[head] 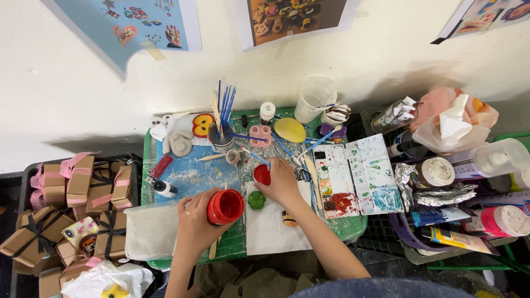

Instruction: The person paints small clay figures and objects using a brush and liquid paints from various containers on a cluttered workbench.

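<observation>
Here, red paint jar [225, 206] gripped in left hand [194, 221], its red lid [261, 174] pinched in right hand [281, 183] just beside.

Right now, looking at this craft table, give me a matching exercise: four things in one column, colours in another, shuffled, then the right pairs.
Things:
1. Jar in the left hand
2. Small clay figure on the white sheet
3. Oval piece near the wall
4. Brush handles in the cup

Colours:
A. Blue
B. Green
C. Red
D. Yellow

Pairs: 1-C, 2-B, 3-D, 4-A
</observation>
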